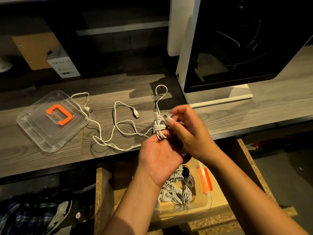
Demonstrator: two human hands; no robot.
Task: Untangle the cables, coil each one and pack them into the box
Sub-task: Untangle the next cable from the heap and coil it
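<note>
Step in hand: coiling and securing one cable. The left hand, palm up, gripped the lower end of a small white coil, its fingers curled round the bundle. The right hand pinched the plug end of that cable just beside the top of the coil. The hands were close together, both clamped on the same cable, above the front edge of the surface.

The coil appeared tight, with several turns wrapped crosswise round its middle. A free length rose behind it in a hook shape.

Judgement: the next move calls for tucking the plug end so the wrap holds, then lowering the coil into the box, which sat below the surface and already held several coiled cables.

Outstanding: loose cables lay looped across the surface and crossed one another, one running against the clear lid with its orange handle.
</note>
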